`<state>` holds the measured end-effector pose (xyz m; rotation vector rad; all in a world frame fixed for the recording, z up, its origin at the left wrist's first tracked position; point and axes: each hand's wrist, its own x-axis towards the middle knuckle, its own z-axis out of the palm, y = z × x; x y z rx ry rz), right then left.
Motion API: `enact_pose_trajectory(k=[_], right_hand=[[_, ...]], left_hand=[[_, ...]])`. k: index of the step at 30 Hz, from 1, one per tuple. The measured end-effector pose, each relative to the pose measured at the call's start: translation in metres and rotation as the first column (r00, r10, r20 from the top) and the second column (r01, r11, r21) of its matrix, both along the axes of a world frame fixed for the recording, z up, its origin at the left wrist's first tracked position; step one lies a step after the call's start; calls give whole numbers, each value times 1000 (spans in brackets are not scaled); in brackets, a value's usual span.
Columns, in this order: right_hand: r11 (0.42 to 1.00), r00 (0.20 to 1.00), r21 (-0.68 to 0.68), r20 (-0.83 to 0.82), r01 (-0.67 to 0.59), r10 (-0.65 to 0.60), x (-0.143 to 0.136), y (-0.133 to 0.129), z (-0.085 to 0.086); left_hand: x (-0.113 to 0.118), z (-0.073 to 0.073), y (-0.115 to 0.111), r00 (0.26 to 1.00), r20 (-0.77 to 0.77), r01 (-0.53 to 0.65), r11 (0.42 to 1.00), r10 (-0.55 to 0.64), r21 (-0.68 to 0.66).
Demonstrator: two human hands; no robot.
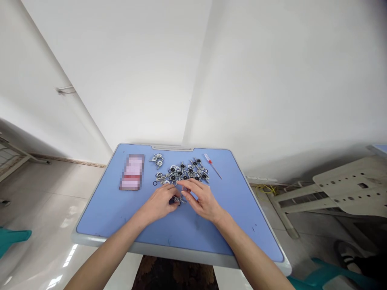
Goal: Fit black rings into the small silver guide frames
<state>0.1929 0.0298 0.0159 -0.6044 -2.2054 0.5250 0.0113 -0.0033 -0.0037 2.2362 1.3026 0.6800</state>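
Over the middle of the blue table (121, 217), my left hand (161, 202) is closed on a small metal part (178, 199) with a dark piece on it. My right hand (201, 199) is just to its right, thumb and forefinger curved towards the part with a gap between them; nothing can be made out in it. Beyond both hands lies a pile of metal parts with black round pieces (190, 170). Small black rings (155, 183) sit at the pile's left side. My fingers hide some of the held part.
A pixelated phone-like object (132, 172) lies at the table's left. A few metal parts (157, 159) rest near the back edge. A red-and-clear screwdriver (213, 166) lies at the back right. Behind is a white wall (145, 72); a teal stool (323, 276) stands lower right, by a person's foot.
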Motion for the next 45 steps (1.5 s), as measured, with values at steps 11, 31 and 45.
enact_pose_trajectory(k=[11,31,45], right_hand=[[996,998,72,5,59,-59,0,4,-4],[990,991,41,-36,134,-132,-4,4,-13],[975,976,46,6,219,-220,-14,5,-16]], left_hand=[[0,3,0,1000,19,-2,1000,2,-12],[0,6,0,1000,8,-4,1000,4,-27],[0,0,6,997,69,-27,1000,26,16]])
